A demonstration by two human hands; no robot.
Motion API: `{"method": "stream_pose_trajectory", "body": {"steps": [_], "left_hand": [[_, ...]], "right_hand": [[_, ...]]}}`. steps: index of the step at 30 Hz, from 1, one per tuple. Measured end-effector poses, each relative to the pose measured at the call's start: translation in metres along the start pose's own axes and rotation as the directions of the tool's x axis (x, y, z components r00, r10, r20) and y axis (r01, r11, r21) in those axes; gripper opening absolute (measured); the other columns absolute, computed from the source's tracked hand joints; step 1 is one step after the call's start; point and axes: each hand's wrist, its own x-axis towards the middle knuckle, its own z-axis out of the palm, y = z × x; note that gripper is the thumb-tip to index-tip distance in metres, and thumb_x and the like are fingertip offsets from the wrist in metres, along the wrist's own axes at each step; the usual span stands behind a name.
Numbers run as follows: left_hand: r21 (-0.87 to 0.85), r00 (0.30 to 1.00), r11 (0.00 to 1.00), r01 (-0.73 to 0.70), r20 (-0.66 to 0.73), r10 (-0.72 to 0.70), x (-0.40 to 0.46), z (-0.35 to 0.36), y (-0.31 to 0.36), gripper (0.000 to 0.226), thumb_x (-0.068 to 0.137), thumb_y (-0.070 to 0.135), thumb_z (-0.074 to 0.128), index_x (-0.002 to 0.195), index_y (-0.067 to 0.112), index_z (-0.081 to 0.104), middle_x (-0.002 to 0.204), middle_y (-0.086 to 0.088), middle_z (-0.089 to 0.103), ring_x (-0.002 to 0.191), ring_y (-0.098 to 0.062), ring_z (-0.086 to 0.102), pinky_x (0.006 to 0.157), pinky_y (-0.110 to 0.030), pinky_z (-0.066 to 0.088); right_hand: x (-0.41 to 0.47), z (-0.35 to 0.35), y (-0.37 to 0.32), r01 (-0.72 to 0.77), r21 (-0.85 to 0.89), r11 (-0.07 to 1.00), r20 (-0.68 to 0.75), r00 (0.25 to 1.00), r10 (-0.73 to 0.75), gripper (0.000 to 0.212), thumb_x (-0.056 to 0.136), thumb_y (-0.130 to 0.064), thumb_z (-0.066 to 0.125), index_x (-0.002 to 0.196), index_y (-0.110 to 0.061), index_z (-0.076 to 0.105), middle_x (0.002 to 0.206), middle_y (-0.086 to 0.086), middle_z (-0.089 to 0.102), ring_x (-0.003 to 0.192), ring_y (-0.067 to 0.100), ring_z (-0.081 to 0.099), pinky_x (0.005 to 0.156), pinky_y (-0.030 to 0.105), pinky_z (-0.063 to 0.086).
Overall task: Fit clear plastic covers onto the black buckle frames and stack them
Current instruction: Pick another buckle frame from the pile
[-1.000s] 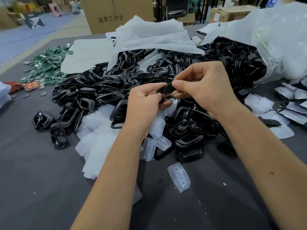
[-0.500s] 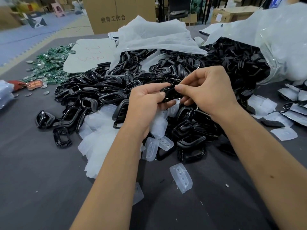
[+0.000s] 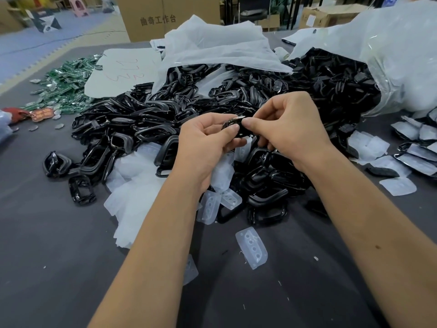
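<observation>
Both hands meet above the middle of a big pile of black buckle frames. My left hand and my right hand pinch one black buckle frame between thumbs and fingertips; a glossy film shows on its top edge. Whether a clear cover sits on it I cannot tell. Loose clear plastic covers lie on the dark table in front of the pile, and more covers are heaped at the left under my left forearm. Covered buckles lie in a row at the far right.
A large clear bag spills black frames at the back right. White sheets cover the rear of the pile. Green parts lie at the back left. A cardboard box stands behind the grey table.
Both hands have stayed together on the same buckle frame, shifting only slightly; the fingertips have turned the piece a little, and the camera view has drifted a bit.
</observation>
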Motion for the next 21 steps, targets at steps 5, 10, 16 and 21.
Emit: {"method": "stream_pose_trajectory", "body": {"steps": [5, 10, 16, 21], "left_hand": [[-0.036, 0.999, 0.999, 0.034, 0.01, -0.034, 0.0, -0.004, 0.008, 0.016, 0.092, -0.01, 0.066, 0.098, 0.002, 0.074, 0.08, -0.009, 0.073, 0.064, -0.019, 0.073, 0.06, -0.016, 0.054], [0.042, 1.0, 0.999, 0.006, -0.009, -0.006, -0.001, -0.003, 0.014, 0.014, 0.091, -0.009, 0.068, 0.097, 0.003, 0.073, 0.082, -0.01, 0.072, 0.061, -0.016, 0.069, 0.058, -0.017, 0.053], [0.119, 0.999, 0.992, -0.04, -0.025, 0.043, -0.003, -0.001, 0.01, 0.015, 0.089, -0.011, 0.069, 0.091, 0.003, 0.069, 0.077, -0.011, 0.067, 0.05, -0.009, 0.057, 0.056, -0.019, 0.05], [-0.002, 1.0, 1.0, 0.023, -0.008, -0.023, -0.003, -0.002, 0.013, 0.021, 0.089, -0.012, 0.068, 0.086, 0.009, 0.068, 0.077, -0.007, 0.067, 0.055, -0.011, 0.057, 0.054, -0.016, 0.048]], "right_hand": [[0.0, -0.005, -0.002, -0.103, 0.121, 0.987, 0.099, 0.991, 0.091, 0.026, 0.082, -0.029, 0.09, 0.082, -0.011, 0.07, 0.065, 0.006, 0.074, 0.049, 0.015, 0.066, 0.043, 0.022, 0.046], [-0.001, -0.006, -0.007, -0.107, 0.223, 0.969, 0.227, 0.972, 0.055, 0.017, 0.093, -0.015, 0.079, 0.082, -0.003, 0.073, 0.066, 0.012, 0.074, 0.05, 0.016, 0.067, 0.044, 0.021, 0.049], [-0.002, -0.007, -0.009, -0.02, 0.086, 0.996, 0.233, 0.973, -0.001, 0.024, 0.094, -0.018, 0.078, 0.079, -0.002, 0.07, 0.062, 0.01, 0.073, 0.047, 0.018, 0.067, 0.042, 0.023, 0.048], [-0.003, -0.014, -0.01, -0.11, 0.238, 0.965, 0.352, 0.936, 0.02, 0.007, 0.095, -0.005, 0.073, 0.092, 0.002, 0.073, 0.075, 0.012, 0.075, 0.059, 0.016, 0.07, 0.047, 0.023, 0.052]]}}
